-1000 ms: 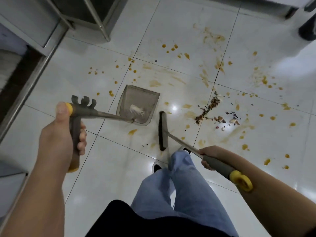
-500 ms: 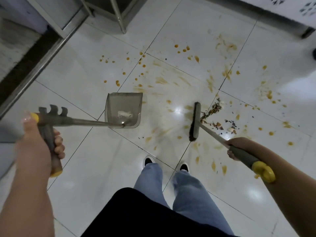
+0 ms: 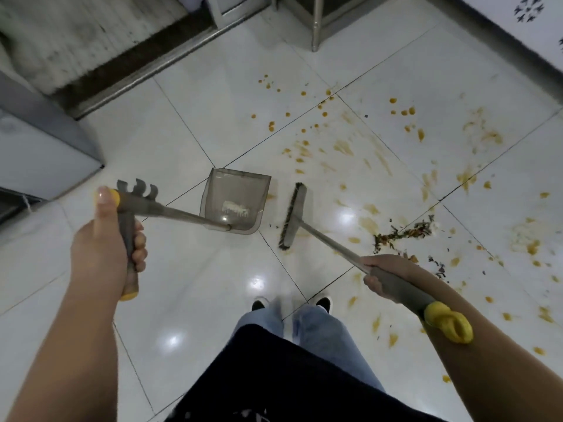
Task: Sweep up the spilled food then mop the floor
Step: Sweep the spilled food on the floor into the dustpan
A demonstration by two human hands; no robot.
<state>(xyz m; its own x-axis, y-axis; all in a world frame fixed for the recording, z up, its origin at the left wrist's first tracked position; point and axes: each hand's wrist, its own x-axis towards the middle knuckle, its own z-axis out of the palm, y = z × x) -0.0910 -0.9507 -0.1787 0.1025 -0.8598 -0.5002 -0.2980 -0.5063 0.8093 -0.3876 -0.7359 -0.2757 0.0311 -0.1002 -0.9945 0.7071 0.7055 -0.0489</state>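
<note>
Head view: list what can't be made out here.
- Dustpan: the pale bit inside is too small to identify.
- Mop: none in frame.
- Shoes: mostly hidden by the trouser legs, blurred.
- Left hand: covers much of the dustpan grip.
- Debris pile: pieces too small to name.

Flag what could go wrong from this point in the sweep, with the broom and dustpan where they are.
1. The broom head sits beside the dustpan, while the dark debris pile lies off to its right; bits may be left behind.
2. Wet orange splatters cover the floor; bristles could smear them wider before mopping.
3. Orange drips lie close to the shoes; stepping there may track them or cause a slip.
</note>
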